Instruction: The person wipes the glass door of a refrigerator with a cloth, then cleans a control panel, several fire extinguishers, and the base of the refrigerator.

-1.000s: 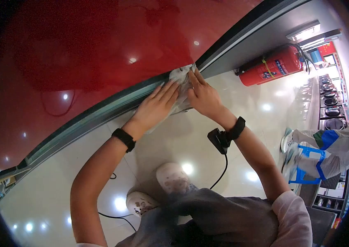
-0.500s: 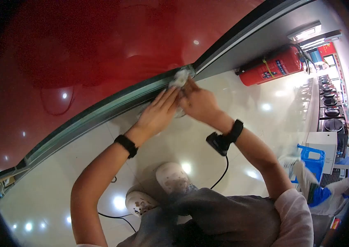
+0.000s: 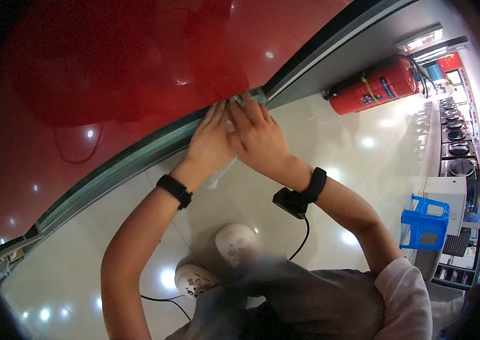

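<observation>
My left hand (image 3: 211,141) and my right hand (image 3: 261,136) lie side by side with fingers together on the greenish ledge (image 3: 132,156) below a shiny red panel (image 3: 126,73). Between and beneath them is a crumpled white cloth (image 3: 215,178), pressed against the ledge and mostly covered. One pale end of it hangs below my left palm. My fingertips reach close to the corner where the ledge meets a dark upright frame (image 3: 308,51). A black band (image 3: 175,191) is on my left wrist; the right one carries a band with a black box (image 3: 291,202) and cable.
A red fire extinguisher (image 3: 376,88) stands on the tiled floor (image 3: 330,147) to the right. Farther right are a blue plastic stool (image 3: 426,224), a white box (image 3: 447,195) and a row of dark round-topped appliances (image 3: 460,168). My pale shoes (image 3: 234,241) are below.
Both hands have shifted slightly up and left, flatter against the ledge, covering most of the cloth that showed above my fingers. At right, a person's white-and-blue clothing no longer covers part of the stool.
</observation>
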Tool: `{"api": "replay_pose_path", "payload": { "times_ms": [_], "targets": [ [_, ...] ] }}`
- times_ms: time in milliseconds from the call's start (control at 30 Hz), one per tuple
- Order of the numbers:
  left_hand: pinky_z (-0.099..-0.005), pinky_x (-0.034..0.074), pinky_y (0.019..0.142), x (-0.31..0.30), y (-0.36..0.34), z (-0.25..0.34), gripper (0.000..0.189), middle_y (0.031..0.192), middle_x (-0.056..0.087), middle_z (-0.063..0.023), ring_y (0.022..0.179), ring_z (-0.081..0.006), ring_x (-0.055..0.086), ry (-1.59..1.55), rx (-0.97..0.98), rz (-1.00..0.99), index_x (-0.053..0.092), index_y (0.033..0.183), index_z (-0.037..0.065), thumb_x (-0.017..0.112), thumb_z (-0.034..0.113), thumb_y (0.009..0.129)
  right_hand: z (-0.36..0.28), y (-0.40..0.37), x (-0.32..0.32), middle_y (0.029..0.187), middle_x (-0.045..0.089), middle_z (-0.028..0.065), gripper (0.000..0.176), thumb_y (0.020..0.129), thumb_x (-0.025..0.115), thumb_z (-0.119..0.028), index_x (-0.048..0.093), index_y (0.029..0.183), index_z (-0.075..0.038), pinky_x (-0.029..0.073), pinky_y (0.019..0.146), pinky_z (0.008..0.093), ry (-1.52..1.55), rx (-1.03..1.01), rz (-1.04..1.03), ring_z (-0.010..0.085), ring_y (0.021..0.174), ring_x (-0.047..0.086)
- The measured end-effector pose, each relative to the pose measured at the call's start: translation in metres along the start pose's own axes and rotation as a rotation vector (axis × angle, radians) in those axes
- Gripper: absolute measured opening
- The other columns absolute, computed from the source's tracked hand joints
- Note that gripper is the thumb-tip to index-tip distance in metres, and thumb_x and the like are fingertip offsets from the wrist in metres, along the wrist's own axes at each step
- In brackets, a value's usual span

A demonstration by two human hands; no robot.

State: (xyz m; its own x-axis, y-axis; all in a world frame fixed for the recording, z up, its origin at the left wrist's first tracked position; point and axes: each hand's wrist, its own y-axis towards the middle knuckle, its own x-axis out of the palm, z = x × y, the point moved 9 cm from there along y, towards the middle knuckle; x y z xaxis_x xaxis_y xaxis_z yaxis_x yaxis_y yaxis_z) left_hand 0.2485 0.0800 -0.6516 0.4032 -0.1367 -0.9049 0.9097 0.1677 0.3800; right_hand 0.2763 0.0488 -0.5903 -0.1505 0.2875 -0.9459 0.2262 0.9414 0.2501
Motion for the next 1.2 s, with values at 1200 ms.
{"api": "replay_pose_path", "payload": {
  "times_ms": [1200],
  "targets": [
    [-0.0372, 0.047, 0.086, -0.061, -0.138, -0.081, 0.03, 0.099, 0.055, -0.0127, 0.101, -0.0276, 0.053, 0.324, -0.284, -0.058, 0.06, 0.098, 0.0, 0.058, 0.013, 0.071, -0.131, 0.034, 0.058, 0.104, 0.057, 0.0182, 0.036, 0.083, 0.054, -0.022, 0.056, 0.108, 0.003, 0.041, 0.086, 0.0407, 0.498, -0.413, 0.024, 0.0342, 0.093, 0.051]
  ]
}}
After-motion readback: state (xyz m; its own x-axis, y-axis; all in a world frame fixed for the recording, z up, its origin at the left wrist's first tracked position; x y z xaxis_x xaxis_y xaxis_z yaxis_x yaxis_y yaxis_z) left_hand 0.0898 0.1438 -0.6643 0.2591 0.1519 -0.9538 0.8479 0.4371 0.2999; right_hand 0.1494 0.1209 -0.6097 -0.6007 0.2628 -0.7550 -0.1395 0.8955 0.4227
